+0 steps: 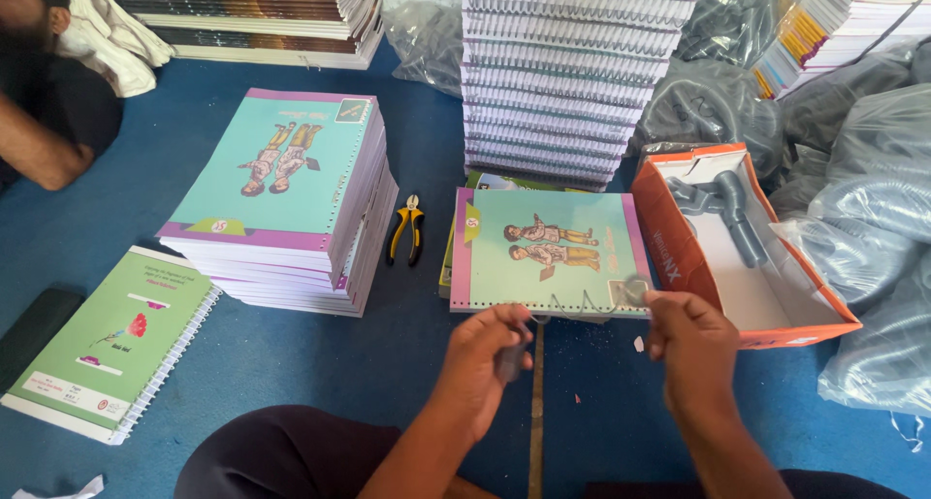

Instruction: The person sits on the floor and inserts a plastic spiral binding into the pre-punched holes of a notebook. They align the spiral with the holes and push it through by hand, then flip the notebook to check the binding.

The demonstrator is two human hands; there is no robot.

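Head view: beyond the teal-covered unbound booklet with a purple edge (pixel 548 252) rises a tall stack of white spiral-bound books (pixel 572 72); left of it sits a pile of matching teal booklets (pixel 291 198), right of it an open orange cardboard box (pixel 679 247). Yellow-handled pliers (pixel 405 229) lie just left. At the booklet's near edge, the left hand (pixel 485 358) pinches the grey wire spiral (pixel 582 303), and the right hand (pixel 690 344) is closed on its other end.

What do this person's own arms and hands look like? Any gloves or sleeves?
Both are bare: the left hand and right hand wear no gloves, rings or watch that I can see, and no sleeves cover the forearms. Dark trousers cover the lap below.
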